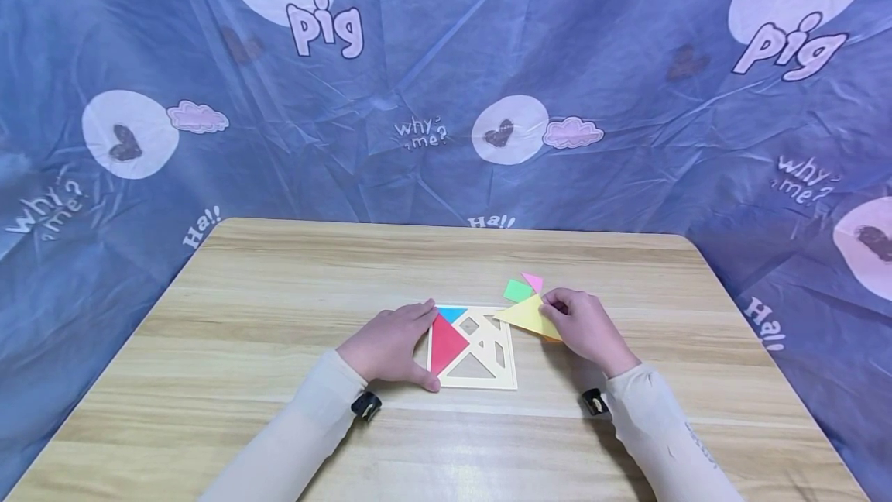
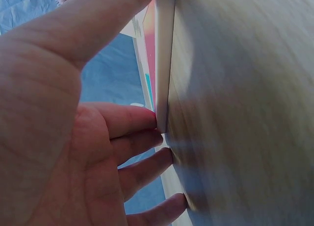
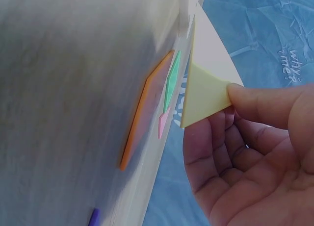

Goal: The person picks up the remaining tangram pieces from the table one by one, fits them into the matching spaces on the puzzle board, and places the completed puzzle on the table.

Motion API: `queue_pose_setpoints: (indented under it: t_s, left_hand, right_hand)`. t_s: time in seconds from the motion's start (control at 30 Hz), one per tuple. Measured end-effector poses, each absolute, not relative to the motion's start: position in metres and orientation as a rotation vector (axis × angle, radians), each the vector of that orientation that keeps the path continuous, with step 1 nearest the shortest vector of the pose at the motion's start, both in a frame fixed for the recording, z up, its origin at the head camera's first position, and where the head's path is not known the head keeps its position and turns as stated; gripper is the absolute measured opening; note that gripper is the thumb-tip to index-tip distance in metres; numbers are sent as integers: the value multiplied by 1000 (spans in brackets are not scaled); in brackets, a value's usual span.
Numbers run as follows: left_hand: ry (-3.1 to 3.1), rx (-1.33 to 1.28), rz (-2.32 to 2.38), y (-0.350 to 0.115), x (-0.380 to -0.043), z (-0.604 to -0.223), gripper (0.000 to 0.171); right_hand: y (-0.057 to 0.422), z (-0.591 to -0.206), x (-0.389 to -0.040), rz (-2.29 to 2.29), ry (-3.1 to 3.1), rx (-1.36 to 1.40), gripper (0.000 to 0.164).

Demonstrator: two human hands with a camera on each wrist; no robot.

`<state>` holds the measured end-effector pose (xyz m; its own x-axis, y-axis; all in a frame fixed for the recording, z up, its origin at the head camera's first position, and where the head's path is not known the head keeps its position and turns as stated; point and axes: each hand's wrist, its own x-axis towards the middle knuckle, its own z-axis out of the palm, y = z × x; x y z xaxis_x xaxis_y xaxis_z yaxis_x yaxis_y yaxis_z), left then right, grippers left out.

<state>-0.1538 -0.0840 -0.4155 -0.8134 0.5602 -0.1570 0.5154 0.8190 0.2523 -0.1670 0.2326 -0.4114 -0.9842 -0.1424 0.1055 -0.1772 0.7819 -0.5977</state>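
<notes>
A person's left hand (image 1: pixel 389 345) steadies a pale puzzle board (image 1: pixel 481 383) on a wood-grain table (image 1: pixel 293 269), thumb and fingers spread along its left side, thumb at the near corner and fingertips at the far one. The right hand (image 1: pixel 585 328) pinches a yellow triangle (image 1: pixel 527 318) between thumb and fingers, raised off the tabletop at the board's right side. From the head camera, one point of the triangle overlaps the board's far right corner; whether it touches cannot be told.

A red triangle (image 1: pixel 447 343) sits in the board beside the left hand, with a blue triangle (image 1: pixel 451 314) at the far edge. Other cut-outs, among them a square and a large triangle, show bare.

Just beyond the yellow triangle lie a green square (image 1: pixel 517 290) and a pink triangle (image 1: pixel 533 282) on the table. The right wrist view shows an orange piece (image 3: pixel 147 108) lying below that hand and part of a purple piece (image 3: pixel 94 217) nearer the frame's bottom. A blue printed cloth (image 1: pixel 418 45) hangs behind.
</notes>
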Motion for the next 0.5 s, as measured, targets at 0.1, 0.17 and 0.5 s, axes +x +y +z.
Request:
queue_pose_setpoints:
  t_s: [0.1, 0.17, 0.5]
  left_hand:
    - [2777, 823, 297, -84, -153, -415, 116]
    - [2777, 818, 300, -84, -153, -415, 116]
    - [2777, 826, 297, -84, -153, -415, 116]
  right_hand:
    - [232, -411, -166, 1010, -2923, 270, 10]
    - [231, -411, -166, 1034, -2932, 273, 9]
    - [220, -407, -160, 1145, -2916, 346, 6]
